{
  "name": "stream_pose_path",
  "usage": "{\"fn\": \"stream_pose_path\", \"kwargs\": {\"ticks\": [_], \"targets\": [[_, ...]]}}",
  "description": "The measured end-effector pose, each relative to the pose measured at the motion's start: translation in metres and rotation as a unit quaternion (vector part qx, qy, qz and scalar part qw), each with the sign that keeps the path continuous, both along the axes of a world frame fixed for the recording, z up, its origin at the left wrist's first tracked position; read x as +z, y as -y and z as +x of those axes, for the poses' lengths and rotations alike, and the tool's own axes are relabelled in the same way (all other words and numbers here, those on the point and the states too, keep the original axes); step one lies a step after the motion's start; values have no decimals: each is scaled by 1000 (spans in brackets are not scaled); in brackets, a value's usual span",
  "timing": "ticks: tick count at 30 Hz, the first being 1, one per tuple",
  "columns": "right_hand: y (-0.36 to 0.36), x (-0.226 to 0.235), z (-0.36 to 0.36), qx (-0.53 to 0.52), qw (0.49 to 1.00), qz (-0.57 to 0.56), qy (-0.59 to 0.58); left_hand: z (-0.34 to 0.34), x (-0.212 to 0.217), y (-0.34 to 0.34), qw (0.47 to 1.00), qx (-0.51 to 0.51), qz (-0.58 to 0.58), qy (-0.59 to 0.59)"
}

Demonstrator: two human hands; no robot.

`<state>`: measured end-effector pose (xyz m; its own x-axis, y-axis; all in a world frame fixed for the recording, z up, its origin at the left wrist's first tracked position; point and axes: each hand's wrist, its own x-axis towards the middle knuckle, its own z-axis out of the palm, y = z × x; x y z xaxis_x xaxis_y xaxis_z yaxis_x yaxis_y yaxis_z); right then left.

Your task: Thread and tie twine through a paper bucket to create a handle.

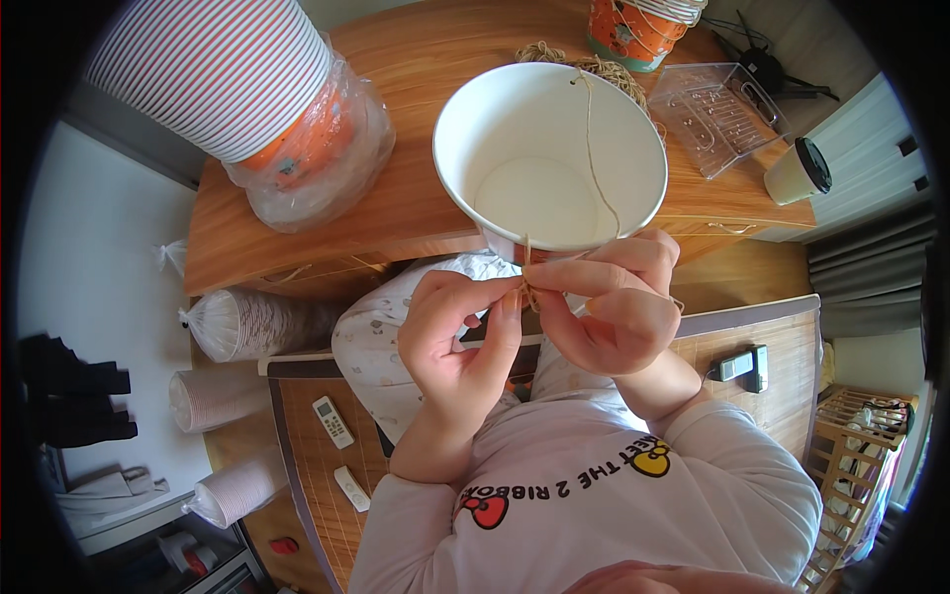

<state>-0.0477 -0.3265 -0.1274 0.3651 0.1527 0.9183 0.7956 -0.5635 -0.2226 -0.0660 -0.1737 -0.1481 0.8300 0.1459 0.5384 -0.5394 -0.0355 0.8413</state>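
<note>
A large white paper bucket (495, 119) stands at the near edge of the wooden desk, its mouth facing me. A thin twine (592, 148) runs from a hole in the far rim down across the inside and over the near right rim. Just in front of the near rim, my left hand (450, 342) pinches the twine between thumb and fingertips. My right hand (618, 302) pinches it too, right beside the left, with its other fingers curled. A short twine end sticks up between them against the rim. Whether a knot lies at the fingertips is hidden.
Left on the desk (416, 49) leans a tall stack of nested buckets (218, 69) in plastic wrap. Behind the bucket lie a twine bundle (623, 79), finished-looking orange buckets (633, 35), a clear plastic box (717, 114) and a lidded cup (800, 170). Bagged stacks (262, 322) stand lower left.
</note>
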Motion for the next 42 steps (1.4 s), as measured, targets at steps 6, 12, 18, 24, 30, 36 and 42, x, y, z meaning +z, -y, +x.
{"fn": "stream_pose_path", "kwargs": {"ticks": [6, 12, 18, 24, 30, 36, 42], "targets": [[-2, 0, -2, -18, 1000, 7, -11, 0, 3, 0, 995, 53, 74, 31], [-2, 0, -1, -31, 999, -4, -12, 1, 6, 1, 987, 86, 122, 58], [-2, 1, -3, -33, 999, 1, -31, 3, 6, 0, 985, 85, 131, 66], [-2, -8, -2, -14, 999, 37, -25, 5, 2, 1, 986, 79, 125, 75], [1, -21, -5, 27, 993, 86, -70, 2, -13, 4, 986, -107, -97, -80], [1, -23, -12, 201, 932, 195, -231, 5, -14, 2, 906, -245, -277, -204], [2, -36, -13, 182, 918, 237, -262, 10, -16, 8, 927, -251, -236, -150]]}}
